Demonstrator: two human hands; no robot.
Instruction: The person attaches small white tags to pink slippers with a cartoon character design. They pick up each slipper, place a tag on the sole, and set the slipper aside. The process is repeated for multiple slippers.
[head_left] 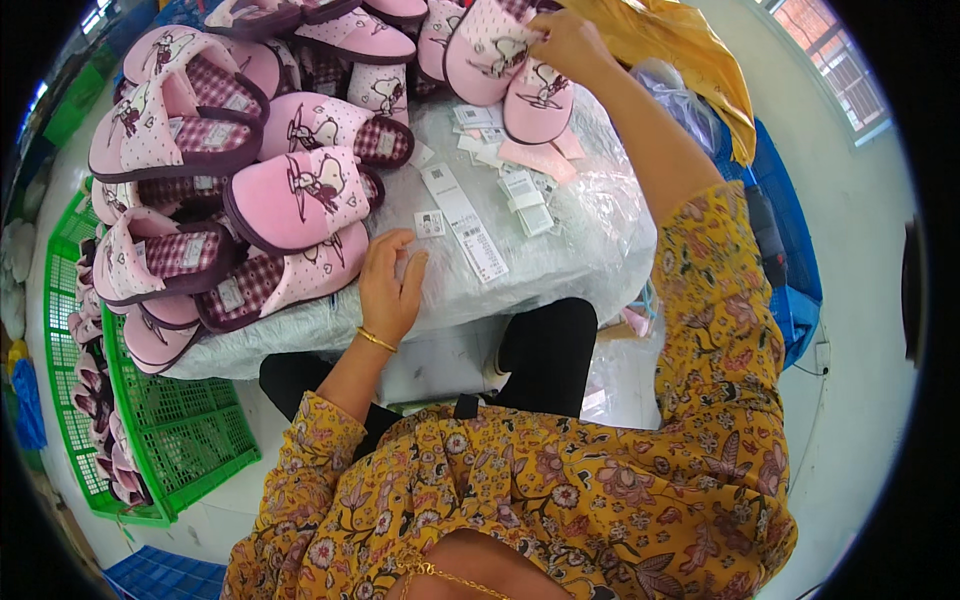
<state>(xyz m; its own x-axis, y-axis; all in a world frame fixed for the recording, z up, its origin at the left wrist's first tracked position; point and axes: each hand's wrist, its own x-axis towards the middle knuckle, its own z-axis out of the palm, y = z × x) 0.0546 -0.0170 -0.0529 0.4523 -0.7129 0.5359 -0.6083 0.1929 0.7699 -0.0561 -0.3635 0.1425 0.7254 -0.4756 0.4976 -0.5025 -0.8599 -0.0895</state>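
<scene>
Your right hand [572, 48] is up at the far side of the surface [600, 225], fingertips on the opening of a pink slipper [490, 55]; whether they are clamped on it or only touching, I cannot tell. Another pink slipper [540, 105] lies just below that hand, toward you. Your left hand [390, 285] is bare of any load, thumb and forefinger apart, just beside the near edge of a large slipper heap [300, 200] that spreads left and away from it. As for progress, several slippers in the heap show a white patch [188, 250] on the checked insole, so those look labelled; for others the insole is hidden, and I cannot judge how many are finished. Loose labels remain: a long white strip [465, 222] lies to the right of your left hand, a small square label [429, 223] sits just beyond its fingertips, and a stack of white tags [527, 203] lies below your right hand. Left of and lower than your left hand, a green crate [190, 430] holds more slippers [118, 445], packed along its inside. To the right of your right hand stands a blue bin [790, 240], with yellow cloth [690, 50] and a clear plastic bag [680, 105] at its top; its deeper contents are hidden.
</scene>
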